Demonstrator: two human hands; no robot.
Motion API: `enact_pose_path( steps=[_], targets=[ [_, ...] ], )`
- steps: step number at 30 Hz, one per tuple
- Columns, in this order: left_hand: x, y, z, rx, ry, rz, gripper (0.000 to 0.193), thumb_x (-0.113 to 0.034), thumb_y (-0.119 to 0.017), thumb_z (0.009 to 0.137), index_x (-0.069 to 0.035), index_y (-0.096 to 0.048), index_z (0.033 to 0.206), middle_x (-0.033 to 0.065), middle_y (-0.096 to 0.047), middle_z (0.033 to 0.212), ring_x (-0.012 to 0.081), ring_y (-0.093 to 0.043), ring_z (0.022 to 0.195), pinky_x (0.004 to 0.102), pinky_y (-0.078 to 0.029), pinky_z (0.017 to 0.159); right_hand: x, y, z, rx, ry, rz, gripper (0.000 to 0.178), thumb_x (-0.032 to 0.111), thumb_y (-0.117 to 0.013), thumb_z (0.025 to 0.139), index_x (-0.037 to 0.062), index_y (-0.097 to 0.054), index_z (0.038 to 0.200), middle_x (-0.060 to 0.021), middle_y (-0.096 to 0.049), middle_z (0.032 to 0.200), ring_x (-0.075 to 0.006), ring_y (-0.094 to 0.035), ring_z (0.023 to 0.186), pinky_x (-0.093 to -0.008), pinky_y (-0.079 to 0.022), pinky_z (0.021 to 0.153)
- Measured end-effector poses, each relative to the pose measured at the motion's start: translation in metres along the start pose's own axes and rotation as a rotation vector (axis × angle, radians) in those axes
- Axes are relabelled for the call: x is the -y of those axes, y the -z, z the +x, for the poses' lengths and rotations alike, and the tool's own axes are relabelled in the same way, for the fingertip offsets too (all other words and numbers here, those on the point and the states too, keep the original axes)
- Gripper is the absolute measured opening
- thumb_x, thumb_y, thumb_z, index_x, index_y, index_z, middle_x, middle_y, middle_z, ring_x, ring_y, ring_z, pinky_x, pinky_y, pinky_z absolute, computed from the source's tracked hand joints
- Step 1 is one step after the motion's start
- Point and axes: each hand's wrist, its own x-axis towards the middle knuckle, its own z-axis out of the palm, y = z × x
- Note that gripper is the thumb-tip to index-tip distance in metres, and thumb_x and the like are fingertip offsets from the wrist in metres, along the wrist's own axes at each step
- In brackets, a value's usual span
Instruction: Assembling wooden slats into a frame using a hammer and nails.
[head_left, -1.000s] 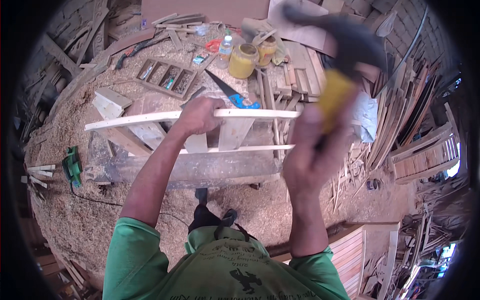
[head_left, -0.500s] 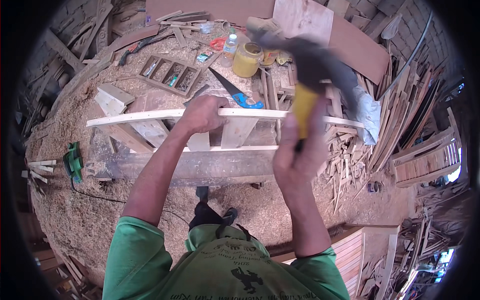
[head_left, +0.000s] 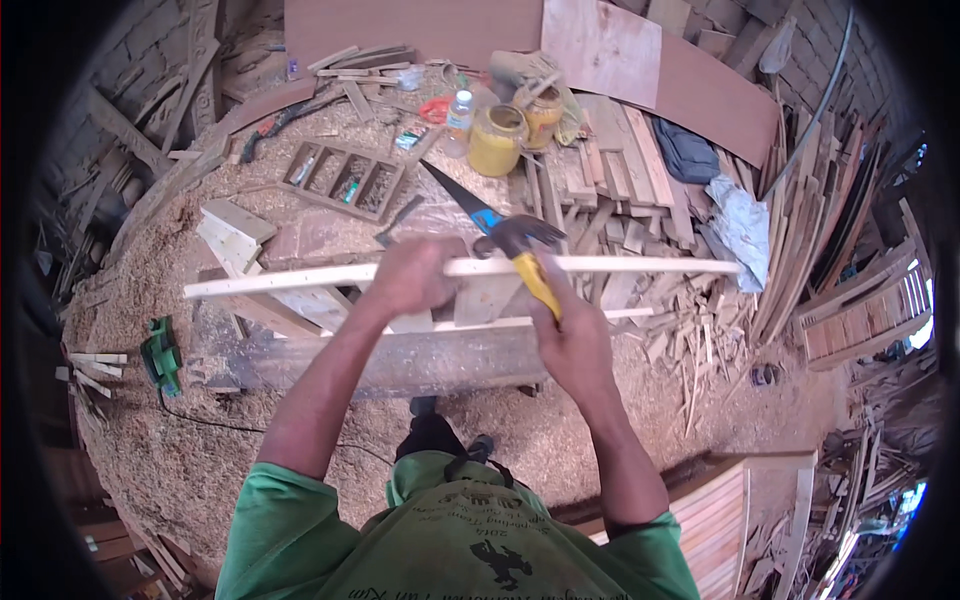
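Observation:
A long pale wooden strip [head_left: 650, 264] runs crosswise on edge in front of me, fixed over several short boards [head_left: 484, 298]. My left hand [head_left: 412, 278], a little blurred, is closed around this strip left of its middle. In my right hand [head_left: 578, 340] is a claw hammer [head_left: 540, 285], gripped by its yellow handle. Its dark head is at the strip, just right of my left hand; whether it touches the wood I cannot tell. A second pale strip [head_left: 590, 317] lies along the near ends of the boards.
Beyond the strip lie a blue-handled handsaw [head_left: 455, 190], a divided wooden tray [head_left: 345, 212], a yellow jar [head_left: 497, 140] and a bottle [head_left: 459, 118]. A green power tool [head_left: 160, 355] with a cord sits among shavings at left. Stacked offcuts [head_left: 625, 165] fill the right.
The hammer has come down from a raised, blurred swing to the strip, moving left with my right hand. My left hand stays on the strip. The whole view has shifted slightly.

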Motion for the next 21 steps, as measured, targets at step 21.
enact_pose_path(
  steps=[21],
  targets=[
    [0.339, -0.022, 0.155, 0.161, 0.117, 0.225, 0.016, -0.023, -0.073, 0.088, -0.01, -0.079, 0.096, 0.0132, -0.075, 0.094, 0.0389, -0.07, 0.096, 0.0479, -0.056, 0.088, 0.016, -0.016, 0.026, -0.206, -0.914, 0.606, 0.018, 0.012, -0.07, 0.102, 0.0023, -0.058, 0.111, 0.0027, -0.053, 0.076, -0.0053, -0.047, 0.064, -0.0246, -0.039, 0.056]
  ],
)
